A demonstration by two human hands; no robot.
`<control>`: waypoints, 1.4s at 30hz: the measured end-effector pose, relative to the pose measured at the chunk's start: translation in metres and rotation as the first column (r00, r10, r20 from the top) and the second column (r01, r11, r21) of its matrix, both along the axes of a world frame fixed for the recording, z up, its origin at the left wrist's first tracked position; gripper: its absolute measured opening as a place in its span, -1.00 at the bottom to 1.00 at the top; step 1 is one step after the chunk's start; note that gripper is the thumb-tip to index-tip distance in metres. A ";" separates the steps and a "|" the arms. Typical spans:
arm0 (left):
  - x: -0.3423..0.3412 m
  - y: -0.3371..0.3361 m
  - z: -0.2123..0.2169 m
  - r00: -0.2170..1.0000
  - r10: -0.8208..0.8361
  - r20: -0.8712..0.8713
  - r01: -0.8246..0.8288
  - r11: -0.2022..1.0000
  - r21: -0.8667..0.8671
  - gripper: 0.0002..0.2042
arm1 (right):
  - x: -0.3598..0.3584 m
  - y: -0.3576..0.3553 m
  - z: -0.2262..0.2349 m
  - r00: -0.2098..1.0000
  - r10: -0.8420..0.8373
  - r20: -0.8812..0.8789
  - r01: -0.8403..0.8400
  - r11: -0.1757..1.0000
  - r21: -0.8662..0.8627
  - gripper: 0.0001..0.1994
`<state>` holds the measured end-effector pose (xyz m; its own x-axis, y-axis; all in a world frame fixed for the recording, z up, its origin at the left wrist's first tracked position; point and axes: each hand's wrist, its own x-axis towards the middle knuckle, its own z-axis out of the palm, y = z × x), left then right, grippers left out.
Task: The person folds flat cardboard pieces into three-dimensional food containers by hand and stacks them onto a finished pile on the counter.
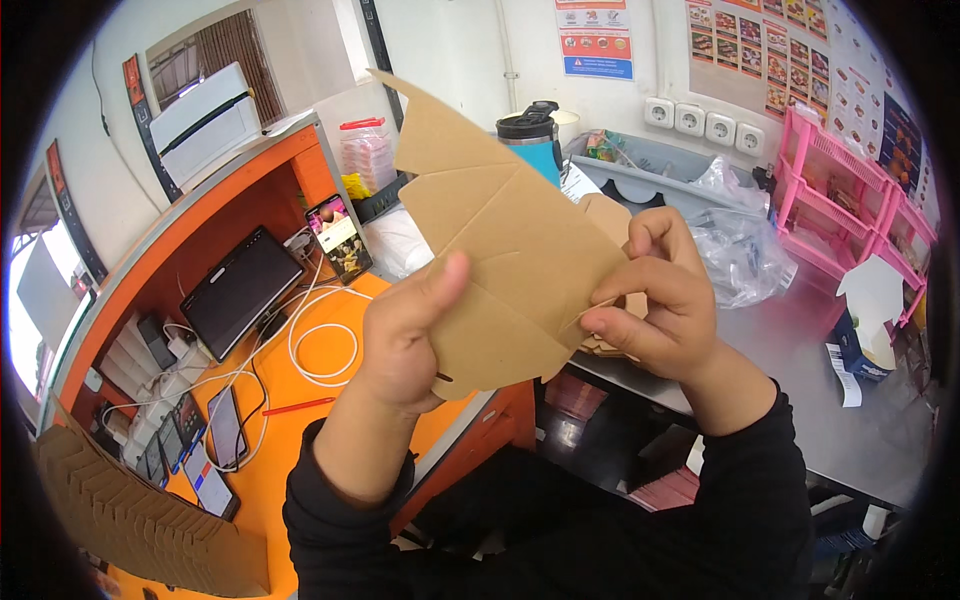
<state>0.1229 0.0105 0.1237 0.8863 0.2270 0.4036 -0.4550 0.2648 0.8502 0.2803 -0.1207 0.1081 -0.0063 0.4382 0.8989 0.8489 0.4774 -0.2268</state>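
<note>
A flat brown cardboard box blank [500, 240] with creases and pointed flaps is held up in front of me by both hands. My left hand [405, 335] grips its lower left part, thumb pressed on the front face. Pinching the right edge is my right hand [660, 295], fingers curled over a fold. More brown cardboard pieces [610, 345] lie just behind my right hand on the steel counter [790, 350].
An orange desk [290, 385] at left carries a tablet [238, 290], several phones [205, 450], white cables and a red pen [298, 406]. A stack of folded cardboard [130, 510] sits lower left. A blue-and-black flask [530, 140], clear plastic bags [735, 240] and pink racks [850, 200] stand on the counter.
</note>
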 end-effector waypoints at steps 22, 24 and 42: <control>0.001 0.012 -0.015 0.958 -0.283 0.043 0.279 0.958 0.070 -0.41 | 0.022 0.026 -0.019 0.987 0.160 -0.011 -0.160 0.985 -0.071 -0.24; -0.002 0.007 -0.009 0.967 -0.115 -0.228 0.160 0.969 0.189 -0.38 | 0.019 0.021 -0.010 0.990 0.081 0.112 -0.070 0.993 -0.098 -0.20; 0.001 0.012 -0.016 0.869 -0.159 -0.469 0.292 0.930 0.225 -0.50 | 0.009 0.004 -0.009 0.708 0.386 -0.591 -0.682 0.591 -0.430 -0.62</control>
<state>0.1238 0.0221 0.1077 0.9977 -0.0641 -0.0201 0.0225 0.0363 0.9991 0.2892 -0.1165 0.0994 -0.1384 0.8930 0.4284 0.2339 0.4497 -0.8620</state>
